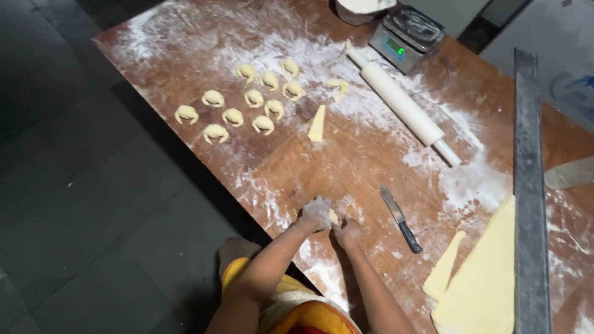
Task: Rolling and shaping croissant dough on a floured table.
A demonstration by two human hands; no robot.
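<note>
Working at the near edge of the floured wooden table (185, 49), the left hand (316, 213) and right hand (346, 232) curl loosely around a small piece of dough (333, 216), which lies between them, touching both, seemingly so it can be rolled. Shaped dough crescents (241, 105) sit farther up the table, apparently set clear, with the knife (400, 218) and dough sheet (482, 278) to the right.
</note>
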